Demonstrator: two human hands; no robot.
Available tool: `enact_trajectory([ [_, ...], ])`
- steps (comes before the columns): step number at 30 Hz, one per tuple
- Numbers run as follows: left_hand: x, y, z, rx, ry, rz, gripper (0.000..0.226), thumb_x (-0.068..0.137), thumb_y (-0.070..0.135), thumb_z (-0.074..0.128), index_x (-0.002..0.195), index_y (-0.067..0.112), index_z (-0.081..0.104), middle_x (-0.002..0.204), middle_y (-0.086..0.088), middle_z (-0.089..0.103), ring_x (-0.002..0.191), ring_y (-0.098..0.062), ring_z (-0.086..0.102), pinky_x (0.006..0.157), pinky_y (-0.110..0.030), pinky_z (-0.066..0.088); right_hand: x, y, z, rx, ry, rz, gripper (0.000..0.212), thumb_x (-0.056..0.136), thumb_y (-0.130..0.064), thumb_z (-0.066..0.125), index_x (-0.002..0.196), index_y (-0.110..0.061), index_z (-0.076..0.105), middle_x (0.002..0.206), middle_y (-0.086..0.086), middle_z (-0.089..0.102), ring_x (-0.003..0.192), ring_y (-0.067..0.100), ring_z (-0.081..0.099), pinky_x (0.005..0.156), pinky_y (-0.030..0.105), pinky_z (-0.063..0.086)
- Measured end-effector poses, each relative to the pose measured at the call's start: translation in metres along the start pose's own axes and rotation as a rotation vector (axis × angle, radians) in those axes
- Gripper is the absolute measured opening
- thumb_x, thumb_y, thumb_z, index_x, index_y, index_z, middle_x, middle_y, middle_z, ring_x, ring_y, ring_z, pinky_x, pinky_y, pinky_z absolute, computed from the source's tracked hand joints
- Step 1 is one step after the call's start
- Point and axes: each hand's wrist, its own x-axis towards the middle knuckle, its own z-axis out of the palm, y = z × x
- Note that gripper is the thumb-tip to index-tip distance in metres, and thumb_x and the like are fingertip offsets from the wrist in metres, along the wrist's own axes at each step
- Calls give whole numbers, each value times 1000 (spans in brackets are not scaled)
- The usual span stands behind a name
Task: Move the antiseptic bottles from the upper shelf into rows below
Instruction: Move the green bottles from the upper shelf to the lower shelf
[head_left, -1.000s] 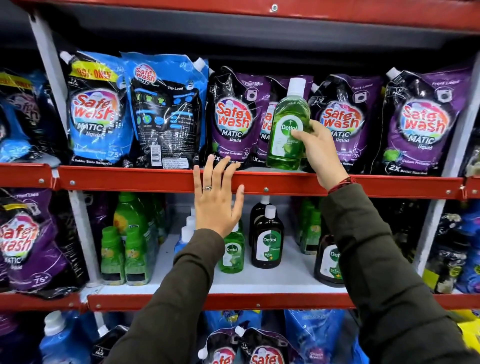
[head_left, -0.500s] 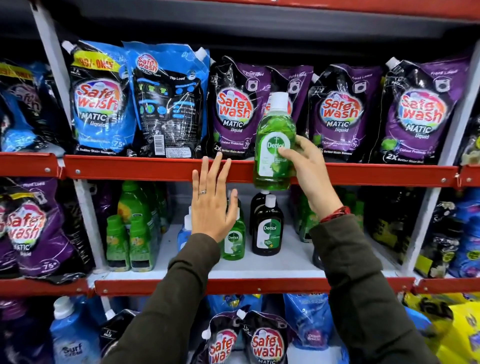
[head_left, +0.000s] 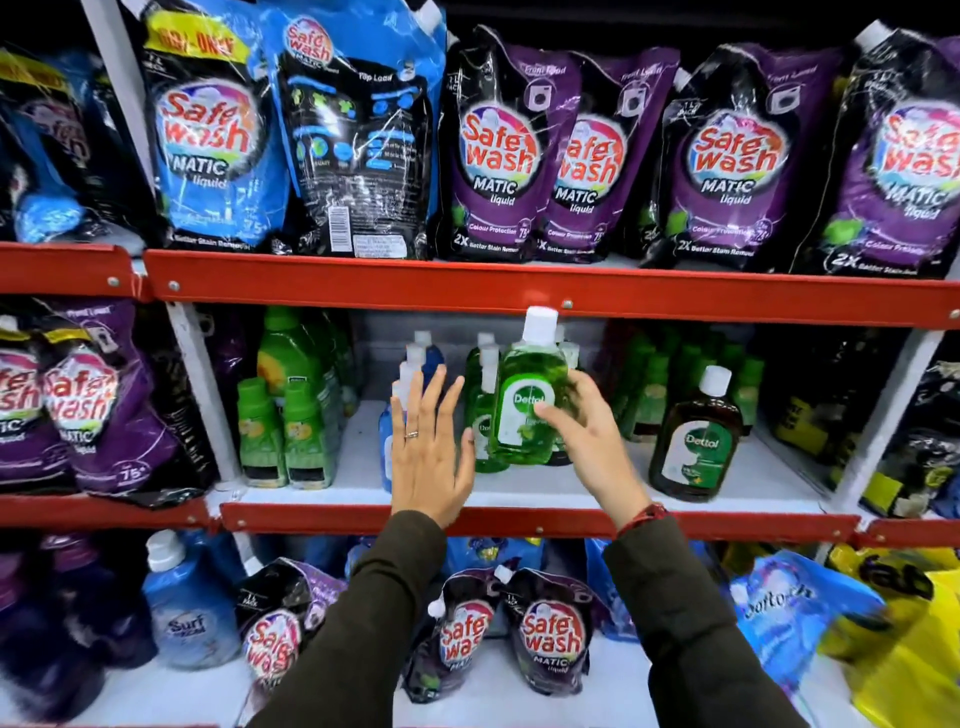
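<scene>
My right hand (head_left: 589, 441) grips a green Dettol antiseptic bottle (head_left: 527, 395) with a white cap, held upright in front of the middle shelf (head_left: 597, 483), just under the red upper shelf rail (head_left: 363, 283). Behind it stand more green bottles (head_left: 480, 415) in a row, partly hidden. A brown Dettol bottle (head_left: 696, 441) stands alone to the right on the same shelf. My left hand (head_left: 428, 447) is open with fingers spread, palm toward the shelf, just left of the held bottle and in front of blue white-capped bottles (head_left: 423, 358).
Blue and purple Safe wash pouches (head_left: 498, 150) fill the upper shelf. Green bottles (head_left: 283, 431) stand at the middle shelf's left, more green ones (head_left: 675, 384) at the back right. The bottom shelf holds pouches (head_left: 550, 634) and a blue Surf bottle (head_left: 182, 618).
My right hand has brought the green bottle down from the upper shelf rail to the middle shelf level. My left hand has dropped from the rail to in front of the middle shelf.
</scene>
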Motion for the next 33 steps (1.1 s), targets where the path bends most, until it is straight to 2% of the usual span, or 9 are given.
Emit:
enact_trajectory([
  [4, -34, -8, 17, 38, -117, -55, 60, 102, 30, 43, 159, 15, 32, 171, -7, 23, 161, -26, 9, 130, -40, -10, -6, 35, 12, -56, -5, 42, 47, 97, -17, 63, 140, -13, 46, 138, 10, 61, 125, 23, 62, 109, 46, 50],
  [6, -52, -11, 27, 37, -195, -74, 60, 103, 35, 39, 160, 16, 32, 172, -7, 22, 161, -25, 7, 131, -41, -6, -5, 53, 17, -77, -10, 50, 50, 95, -22, 63, 141, -14, 44, 140, 9, 59, 128, 23, 60, 112, 45, 48],
  [8, -72, -14, 38, 62, -263, -77, 62, 103, 39, 35, 160, 14, 30, 172, -9, 20, 161, -26, 7, 130, -47, 1, -4, 65, 21, -95, -11, 72, 42, 98, -17, 61, 137, -18, 44, 134, 1, 59, 126, 10, 59, 108, 26, 48],
  [10, -89, -17, 45, 98, -305, -67, 64, 103, 41, 36, 160, 12, 30, 172, -10, 19, 161, -28, 9, 130, -49, 2, -1, 73, 25, -114, -11, 91, 37, 99, -9, 58, 131, -21, 42, 121, -11, 59, 111, -14, 59, 96, 7, 45],
  [12, -98, -20, 49, 138, -326, -50, 65, 104, 42, 37, 160, 12, 31, 172, -9, 18, 160, -28, 12, 130, -48, 1, 4, 82, 29, -128, -14, 96, 39, 99, -8, 58, 134, -16, 43, 122, -6, 61, 110, -7, 61, 103, 18, 49],
  [14, -98, -21, 50, 165, -321, -30, 65, 104, 44, 35, 161, 13, 29, 172, -9, 18, 160, -28, 14, 130, -47, 0, 8, 90, 33, -136, -25, 92, 43, 99, -10, 58, 139, -10, 42, 132, 7, 62, 121, 16, 62, 110, 40, 49],
  [16, -97, -21, 49, 180, -324, -7, 67, 104, 45, 34, 162, 13, 26, 173, -9, 16, 160, -27, 11, 130, -47, 2, 11, 97, 34, -133, -30, 106, 45, 99, -10, 59, 140, -9, 42, 134, 12, 62, 125, 24, 61, 111, 48, 49],
  [22, -96, -16, 48, 213, -344, -4, 69, 105, 46, 31, 164, 13, 19, 174, -9, 14, 161, -27, 7, 130, -48, 4, 16, 102, 38, -83, 15, 147, 40, 98, -6, 58, 133, -16, 42, 135, 16, 61, 127, 26, 61, 111, 50, 48],
  [33, -101, -24, 51, 230, -380, -24, 68, 105, 47, 30, 164, 13, 21, 173, -9, 16, 161, -29, 11, 129, -50, 5, 21, 119, 44, -81, -67, 141, 45, 101, -11, 55, 142, -11, 38, 137, 14, 61, 129, 24, 59, 112, 47, 49],
])
